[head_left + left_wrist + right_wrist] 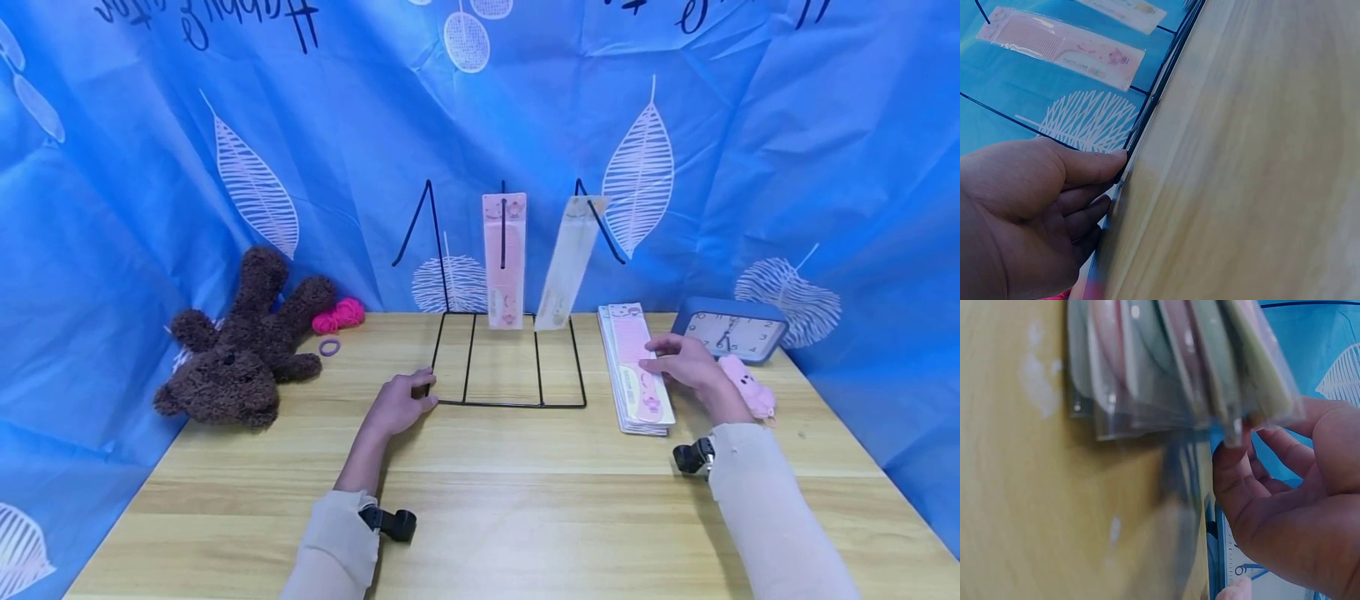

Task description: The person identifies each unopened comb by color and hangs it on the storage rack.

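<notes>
A black wire display rack (525,406) stands on the table, with hooks at its top. From the middle hook hangs a pink packaged comb (505,292); from the right one a pale packaged comb (566,275) hangs tilted. My left hand (397,404) holds the rack's front left corner, thumb and fingers about the wire (1155,97). To the right of the rack lies a stack of packaged combs (622,383), a pink one on top. At the stack's right edge, my right hand (690,365) pinches the upper packaging (1272,394) between thumb and finger.
A blue alarm clock (731,329) and a pink plush toy (748,387) sit close behind and beside my right hand. On the left lie a brown teddy bear (240,358), pink yarn (339,316) and a purple ring (329,347). A blue cloth (360,167) hangs behind the table.
</notes>
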Action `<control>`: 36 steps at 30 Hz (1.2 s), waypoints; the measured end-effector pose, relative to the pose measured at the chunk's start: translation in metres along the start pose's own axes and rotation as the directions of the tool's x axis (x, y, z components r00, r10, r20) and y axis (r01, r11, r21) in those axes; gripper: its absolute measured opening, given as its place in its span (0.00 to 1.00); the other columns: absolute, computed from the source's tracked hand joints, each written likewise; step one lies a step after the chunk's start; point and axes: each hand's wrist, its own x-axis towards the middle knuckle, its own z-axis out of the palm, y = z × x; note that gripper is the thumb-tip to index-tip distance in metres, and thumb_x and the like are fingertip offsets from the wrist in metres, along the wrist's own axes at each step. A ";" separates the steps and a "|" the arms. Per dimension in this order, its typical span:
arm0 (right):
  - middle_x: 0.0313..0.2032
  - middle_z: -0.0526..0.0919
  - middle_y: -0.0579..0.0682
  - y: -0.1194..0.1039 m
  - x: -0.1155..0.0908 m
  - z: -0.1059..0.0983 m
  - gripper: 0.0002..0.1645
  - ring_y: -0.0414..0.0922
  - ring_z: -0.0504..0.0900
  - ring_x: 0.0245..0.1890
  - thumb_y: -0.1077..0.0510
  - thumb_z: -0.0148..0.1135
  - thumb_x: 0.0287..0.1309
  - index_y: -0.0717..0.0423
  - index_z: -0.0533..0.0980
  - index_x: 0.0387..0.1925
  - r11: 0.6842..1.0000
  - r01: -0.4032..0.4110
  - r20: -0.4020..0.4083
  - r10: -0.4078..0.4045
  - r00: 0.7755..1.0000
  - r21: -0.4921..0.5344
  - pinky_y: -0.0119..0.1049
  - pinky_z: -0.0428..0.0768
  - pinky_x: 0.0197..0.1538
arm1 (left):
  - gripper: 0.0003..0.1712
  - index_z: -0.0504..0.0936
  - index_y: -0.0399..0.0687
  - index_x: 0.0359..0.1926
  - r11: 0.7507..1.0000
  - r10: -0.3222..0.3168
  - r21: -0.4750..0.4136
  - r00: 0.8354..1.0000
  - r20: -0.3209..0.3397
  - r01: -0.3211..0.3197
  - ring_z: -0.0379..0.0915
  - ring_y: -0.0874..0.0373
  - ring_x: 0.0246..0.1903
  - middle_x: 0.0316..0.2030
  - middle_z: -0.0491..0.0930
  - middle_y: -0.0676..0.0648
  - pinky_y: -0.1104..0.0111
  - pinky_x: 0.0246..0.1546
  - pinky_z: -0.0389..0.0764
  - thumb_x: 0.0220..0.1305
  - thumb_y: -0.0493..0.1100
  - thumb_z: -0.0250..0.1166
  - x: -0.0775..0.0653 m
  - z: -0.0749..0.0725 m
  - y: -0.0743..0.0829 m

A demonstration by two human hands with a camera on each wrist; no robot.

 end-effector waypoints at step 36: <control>0.47 0.74 0.52 -0.012 -0.025 -0.015 0.18 0.42 0.80 0.42 0.77 0.63 0.61 0.57 0.79 0.47 0.620 0.333 -0.093 -0.386 0.918 0.710 0.36 0.87 0.41 | 0.26 0.77 0.35 0.64 1.000 -0.005 -0.012 1.000 -0.003 0.005 0.57 0.40 0.73 0.69 0.70 0.41 0.49 0.73 0.56 0.67 0.36 0.68 0.002 0.001 -0.005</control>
